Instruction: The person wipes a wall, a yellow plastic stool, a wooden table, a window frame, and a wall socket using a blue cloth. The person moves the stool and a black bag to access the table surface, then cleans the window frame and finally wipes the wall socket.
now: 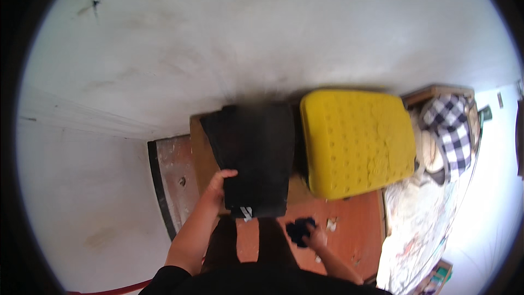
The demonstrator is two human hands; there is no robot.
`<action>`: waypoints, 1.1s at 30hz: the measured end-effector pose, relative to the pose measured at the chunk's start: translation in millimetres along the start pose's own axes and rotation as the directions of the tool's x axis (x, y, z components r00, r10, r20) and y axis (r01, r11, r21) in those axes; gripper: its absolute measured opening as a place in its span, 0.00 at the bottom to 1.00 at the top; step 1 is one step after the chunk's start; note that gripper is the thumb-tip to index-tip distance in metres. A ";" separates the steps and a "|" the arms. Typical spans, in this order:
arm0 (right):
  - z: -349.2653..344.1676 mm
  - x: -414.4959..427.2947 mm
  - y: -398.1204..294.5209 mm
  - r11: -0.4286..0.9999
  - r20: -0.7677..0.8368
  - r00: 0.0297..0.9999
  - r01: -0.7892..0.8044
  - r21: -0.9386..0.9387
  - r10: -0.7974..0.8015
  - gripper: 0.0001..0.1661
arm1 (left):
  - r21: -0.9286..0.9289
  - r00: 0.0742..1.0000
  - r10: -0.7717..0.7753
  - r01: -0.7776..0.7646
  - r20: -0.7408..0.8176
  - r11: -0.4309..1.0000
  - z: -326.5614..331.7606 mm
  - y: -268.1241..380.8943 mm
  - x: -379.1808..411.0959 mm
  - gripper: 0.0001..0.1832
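A folded black cloth, probably a garment, lies in front of me on a brown box-like surface. A small white tag shows at its near edge. My left hand grips the cloth's left edge, thumb on top; the other fingers are hidden. Lower right, my right hand holds a bunched dark blue cloth above the floor. It hangs apart from the black cloth.
A yellow hard-shell suitcase stands right of the black cloth. Beyond it are a black-and-white checked cloth and a whitish patterned cover. A white wall rises behind. Small scraps lie on the reddish floor.
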State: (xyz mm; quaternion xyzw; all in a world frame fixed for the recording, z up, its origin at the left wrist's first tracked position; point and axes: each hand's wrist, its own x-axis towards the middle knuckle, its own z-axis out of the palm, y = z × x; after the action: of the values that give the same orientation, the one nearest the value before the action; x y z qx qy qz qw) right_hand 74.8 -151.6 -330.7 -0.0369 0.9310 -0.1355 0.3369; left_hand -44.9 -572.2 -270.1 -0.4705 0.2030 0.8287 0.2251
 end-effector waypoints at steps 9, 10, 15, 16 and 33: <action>-28.7 -19.1 41.3 0.977 0.163 0.966 -0.186 -0.103 0.201 0.40 | 0.105 0.982 0.054 -0.074 0.182 0.992 13.7 8.7 41.7 0.36; -33.1 -17.1 43.5 0.977 0.156 0.967 -0.185 -0.103 0.200 0.40 | 0.130 0.980 0.037 -0.063 0.195 0.990 15.6 11.6 36.5 0.37; -31.7 -2.5 45.1 0.992 0.134 0.987 -0.075 -0.104 0.089 0.43 | 0.237 0.846 0.498 -0.531 0.189 0.813 -4.5 -5.7 42.1 0.43; -28.8 1.6 45.5 0.991 0.126 0.989 -0.055 -0.120 0.070 0.41 | 0.250 0.773 0.615 -0.633 0.158 0.732 -11.4 -12.5 48.3 0.45; -57.7 73.3 -42.5 0.521 0.481 0.380 0.829 0.202 -0.790 0.31 | 0.361 0.443 0.650 -0.575 -0.617 0.734 -137.1 -210.0 -117.3 0.07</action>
State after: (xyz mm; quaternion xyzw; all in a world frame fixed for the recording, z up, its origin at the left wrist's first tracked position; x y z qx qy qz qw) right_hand -19.4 -191.0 -321.8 -0.5335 0.6690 -0.2333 0.4620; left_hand 221.4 -497.2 -259.2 -0.6335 0.4691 0.5931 -0.1638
